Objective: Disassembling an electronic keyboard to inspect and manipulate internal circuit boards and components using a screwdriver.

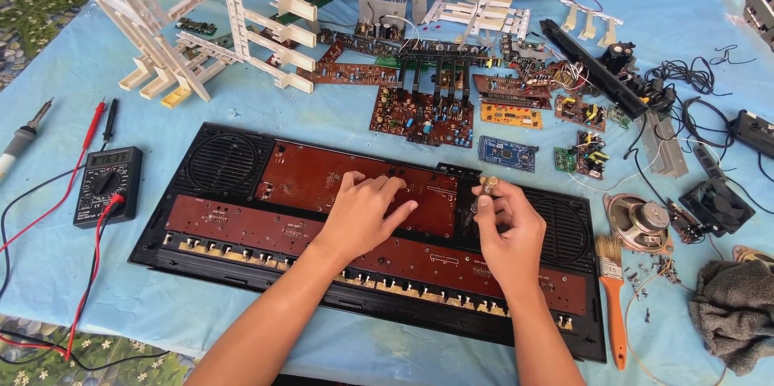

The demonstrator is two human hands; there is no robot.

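A black multimeter lies just off the left end of the opened keyboard case, its red and black leads running up and away from it. Up and to the left of the case stand several cream-white key frames, leaning against one another.

The case itself lies flat on a light blue cloth, its brown circuit boards showing and a round speaker grille at its left end. The left hand rests on the upper brown board near the middle of the case, fingers spread and flat, pressing down and gripping nothing. Just to its right, the right hand is closed around a small screwdriver, pinching its pale handle between thumb and fingertips, with the shaft pointing down into the case at the right edge of that board.

Behind the case, loose circuit boards are spread out, one small and blue. Off the right end of the case lie a bare round speaker, an orange-handled brush and a crumpled grey rag.
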